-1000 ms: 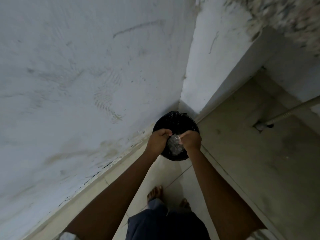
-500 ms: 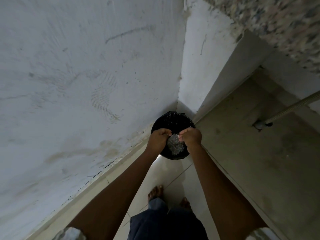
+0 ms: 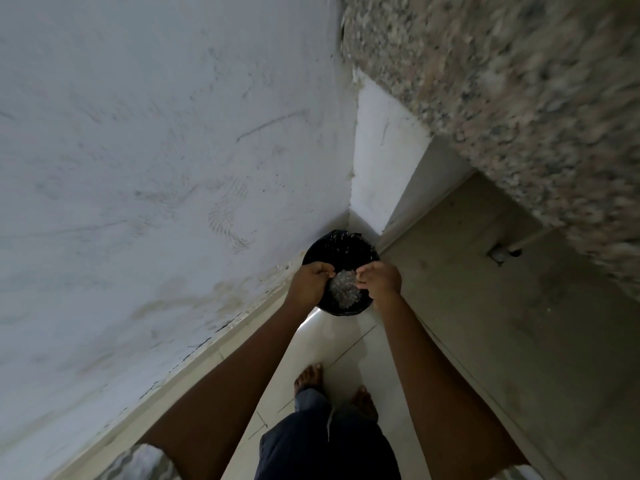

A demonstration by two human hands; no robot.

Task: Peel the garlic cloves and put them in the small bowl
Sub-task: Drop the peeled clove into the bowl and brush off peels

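One left hand (image 3: 310, 284) and one right hand (image 3: 379, 282), fingers curled, together gripped one pale crinkled clump (image 3: 343, 292), too blurred to identify, directly above one black-lined bin (image 3: 341, 249) in the wall corner. Two bare feet (image 3: 308, 375) stood behind.

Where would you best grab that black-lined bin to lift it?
Probably the bin by its near rim, from above: walls crowd its far and left sides. Left hand and right hand hold a whitish wad above it.
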